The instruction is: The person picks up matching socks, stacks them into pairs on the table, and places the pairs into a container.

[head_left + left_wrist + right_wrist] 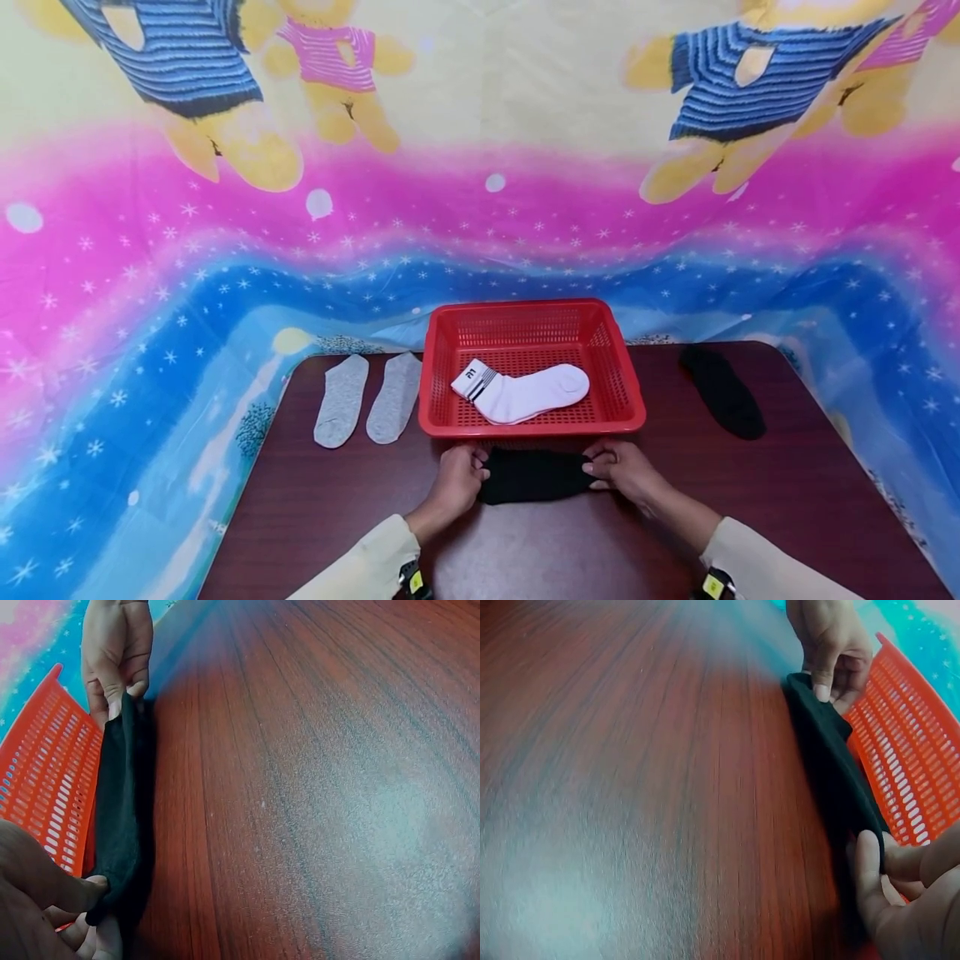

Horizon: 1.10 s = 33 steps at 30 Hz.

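A black sock (pixel 534 476) stretches sideways between both hands, just in front of the red basket. My left hand (pixel 459 482) pinches its left end between thumb and fingers; the left wrist view shows the thumb on the black cloth (pixel 120 817). At the other end, my right hand (pixel 624 472) pinches the sock the same way, as the right wrist view shows with the fabric (pixel 832 761) between thumb and fingers. Inside the red plastic basket (pixel 531 431) lies a pair of white socks (pixel 528 395) with dark stripes at the cuff.
Two grey socks, one farther left (pixel 341 402) and one beside the basket (pixel 394 398), lie on the brown table (pixel 525 554). Another black sock (pixel 723 395) lies to the right. A patterned cloth (pixel 480 217) hangs behind and along the table's sides.
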Each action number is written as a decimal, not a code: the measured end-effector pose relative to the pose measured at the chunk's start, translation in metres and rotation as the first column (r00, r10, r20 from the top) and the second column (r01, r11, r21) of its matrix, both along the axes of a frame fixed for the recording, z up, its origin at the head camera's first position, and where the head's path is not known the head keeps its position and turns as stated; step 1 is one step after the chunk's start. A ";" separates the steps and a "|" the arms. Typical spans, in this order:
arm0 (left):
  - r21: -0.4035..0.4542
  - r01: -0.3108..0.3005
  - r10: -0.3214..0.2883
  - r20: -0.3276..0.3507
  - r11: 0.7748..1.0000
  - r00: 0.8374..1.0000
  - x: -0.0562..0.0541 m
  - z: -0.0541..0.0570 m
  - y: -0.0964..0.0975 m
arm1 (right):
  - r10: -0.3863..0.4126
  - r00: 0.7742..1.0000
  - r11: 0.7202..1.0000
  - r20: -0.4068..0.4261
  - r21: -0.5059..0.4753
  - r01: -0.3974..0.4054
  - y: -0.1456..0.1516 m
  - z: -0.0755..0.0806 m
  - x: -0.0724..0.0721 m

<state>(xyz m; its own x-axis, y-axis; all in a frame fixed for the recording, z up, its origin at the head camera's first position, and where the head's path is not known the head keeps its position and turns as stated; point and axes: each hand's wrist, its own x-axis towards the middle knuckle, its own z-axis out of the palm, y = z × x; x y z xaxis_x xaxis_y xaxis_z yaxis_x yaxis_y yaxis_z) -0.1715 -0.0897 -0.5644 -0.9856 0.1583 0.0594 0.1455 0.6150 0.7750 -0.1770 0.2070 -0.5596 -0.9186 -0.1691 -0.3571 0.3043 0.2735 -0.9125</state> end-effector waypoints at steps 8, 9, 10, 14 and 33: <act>-0.051 0.020 -0.020 -0.013 0.999 1.000 0.000 0.001 -0.002 | 0.024 1.000 1.000 -0.012 0.008 -0.024 0.004 -0.001 -0.002; -0.070 0.026 -0.028 -0.029 0.997 0.999 0.000 0.001 -0.002 | 0.019 1.000 1.000 -0.009 0.008 -0.019 0.004 -0.001 -0.001; -0.093 0.029 -0.034 -0.046 0.995 0.998 0.001 0.001 -0.002 | 0.014 1.000 1.000 -0.007 0.011 -0.014 0.004 -0.001 -0.001; -0.193 0.044 -0.072 -0.139 0.980 0.988 0.003 0.001 -0.002 | -0.018 1.000 0.999 0.009 0.038 0.017 0.004 -0.001 -0.002; -0.281 0.043 -0.094 -0.173 0.959 0.980 0.004 0.003 -0.001 | -0.037 0.999 0.959 -0.036 0.281 0.046 -0.015 0.000 -0.002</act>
<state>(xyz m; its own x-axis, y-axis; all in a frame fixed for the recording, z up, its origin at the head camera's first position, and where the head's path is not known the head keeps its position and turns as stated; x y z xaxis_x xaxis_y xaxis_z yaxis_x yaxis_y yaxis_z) -0.1679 -0.0904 -0.5614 -0.9481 0.2609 0.1819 0.3180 0.7835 0.5339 -0.1787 0.1923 -0.5594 -0.9339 -0.0275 -0.3564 0.2939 0.5083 -0.8095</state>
